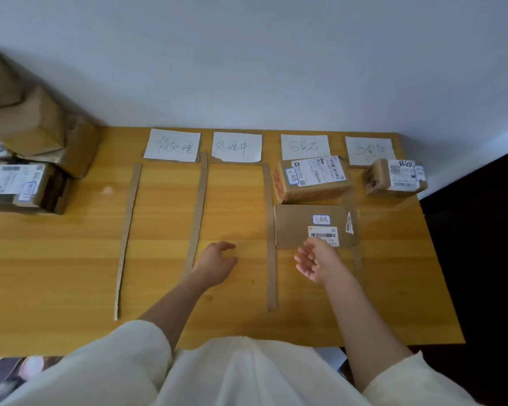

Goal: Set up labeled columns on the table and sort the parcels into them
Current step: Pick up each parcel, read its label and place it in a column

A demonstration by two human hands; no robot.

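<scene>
The right hand [316,260] is released, palm turned up and inward, fingers [301,256] loosely curled around nothing, its fingertips just at the near edge of the flat parcel [314,225]. The left hand [216,263] hangs palm down over bare wood in the second column, fingers slack and grasping nothing. Both read as hands with no load, likely between one placement and the next reach.

The flat parcel lies in the third column, label side up, so its small handwritten tag can be checked against the paper sign [305,147] at the column's head. Behind it sits a boxier parcel [313,178], close under that same sign. A fourth sign [368,150] heads the rightmost column, where one small parcel [395,178] rests near the table [56,259] edge.

Cardboard strips [126,238] run front to back as dividers (the one right of the third column is partly hidden by the parcels and the wrist). The two left columns, under their signs [172,145] and [236,147], hold nothing yet.

The unsorted pile [24,159] waits at the far left, well apart from both hands, so the sorting looks under half done
</scene>
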